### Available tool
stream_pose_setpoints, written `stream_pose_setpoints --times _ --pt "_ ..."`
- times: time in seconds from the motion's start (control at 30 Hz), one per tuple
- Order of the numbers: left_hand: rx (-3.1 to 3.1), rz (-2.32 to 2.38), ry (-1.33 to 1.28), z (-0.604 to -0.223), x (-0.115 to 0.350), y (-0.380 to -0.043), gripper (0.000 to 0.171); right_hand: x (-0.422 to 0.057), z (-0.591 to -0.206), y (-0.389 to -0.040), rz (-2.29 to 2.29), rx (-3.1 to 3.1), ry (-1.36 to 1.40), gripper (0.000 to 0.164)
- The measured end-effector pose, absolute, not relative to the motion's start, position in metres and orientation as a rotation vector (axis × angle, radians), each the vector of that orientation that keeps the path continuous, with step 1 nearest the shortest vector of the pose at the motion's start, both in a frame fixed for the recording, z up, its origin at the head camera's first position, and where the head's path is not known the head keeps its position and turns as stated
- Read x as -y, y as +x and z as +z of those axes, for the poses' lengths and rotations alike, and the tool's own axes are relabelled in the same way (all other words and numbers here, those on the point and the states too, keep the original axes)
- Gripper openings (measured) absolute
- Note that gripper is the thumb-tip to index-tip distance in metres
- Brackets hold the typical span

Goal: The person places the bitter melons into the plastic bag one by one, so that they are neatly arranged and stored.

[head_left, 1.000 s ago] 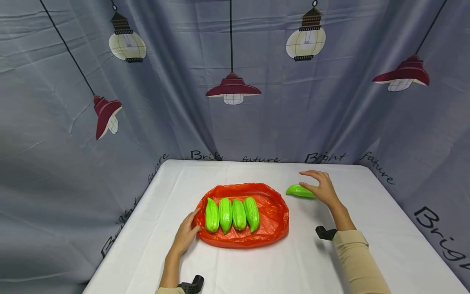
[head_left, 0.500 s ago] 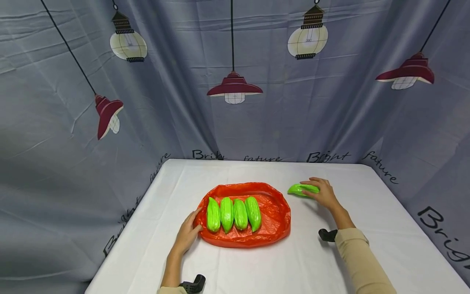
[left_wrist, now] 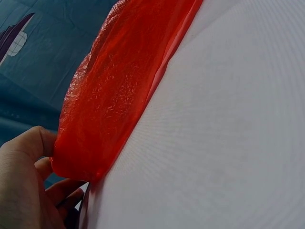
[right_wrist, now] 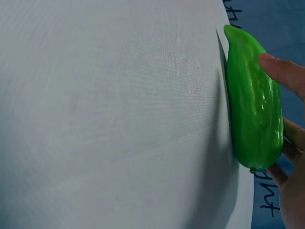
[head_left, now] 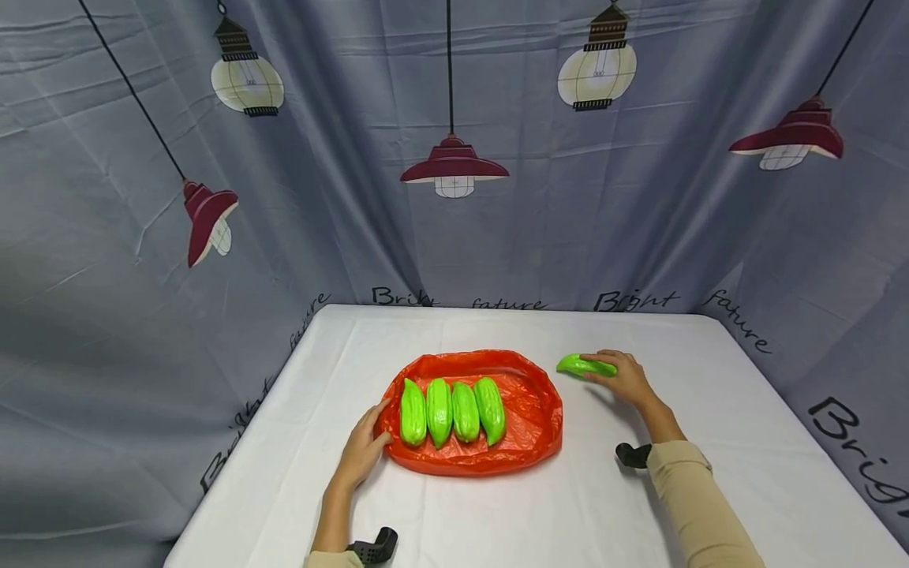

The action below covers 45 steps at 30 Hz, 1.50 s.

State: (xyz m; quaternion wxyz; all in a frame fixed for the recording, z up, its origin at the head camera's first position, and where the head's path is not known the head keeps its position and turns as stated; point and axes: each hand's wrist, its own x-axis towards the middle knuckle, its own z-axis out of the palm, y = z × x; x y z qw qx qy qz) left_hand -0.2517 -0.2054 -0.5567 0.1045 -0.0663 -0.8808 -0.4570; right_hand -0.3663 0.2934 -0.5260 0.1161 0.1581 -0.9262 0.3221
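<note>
My right hand point(head_left: 623, 379) holds a bright green, glossy gourd-like vegetable point(head_left: 574, 364) right of the red bag. In the right wrist view, the thumb lies on one side of this vegetable point(right_wrist: 252, 100) and the fingers are partly hidden behind it. A red plastic bag point(head_left: 529, 454), its mouth spread wide in an oval, lies mid-table. My left hand point(head_left: 364, 450) grips its left edge, thumb and fingers at the folded rim point(left_wrist: 95, 143). Inside the bag, several similar green vegetables point(head_left: 439, 414) lie side by side in a row, toward the left half.
A white cloth covers the table point(head_left: 483, 521). Behind and to both sides hangs a grey-blue curtain point(head_left: 525, 237) printed with lamps and lettering. Each wrist wears a black camera mount, one by the left sleeve point(head_left: 334, 559) and one by the right sleeve point(head_left: 699, 505).
My right hand has come down over the single vegetable and its fingers have closed round it. My left hand stays at the bag's edge.
</note>
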Motion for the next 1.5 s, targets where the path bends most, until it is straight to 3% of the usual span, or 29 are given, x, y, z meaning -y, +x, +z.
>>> stream_pose_setpoints --times 0.63,1.0,1.5 --pt "2.599 -1.363 -0.194 -0.556 0.206 -0.249 0.063 -0.294 -0.525 -0.350 1.017 2.842 0.409 0.058" --pt "2.603 -1.356 -0.203 -0.556 0.206 -0.248 0.062 -0.284 -0.530 -0.336 1.058 2.886 0.179 0.066" --pt "2.589 -1.341 -0.196 -0.557 0.205 -0.253 0.061 -0.259 -0.514 -0.301 1.074 2.651 0.186 0.059"
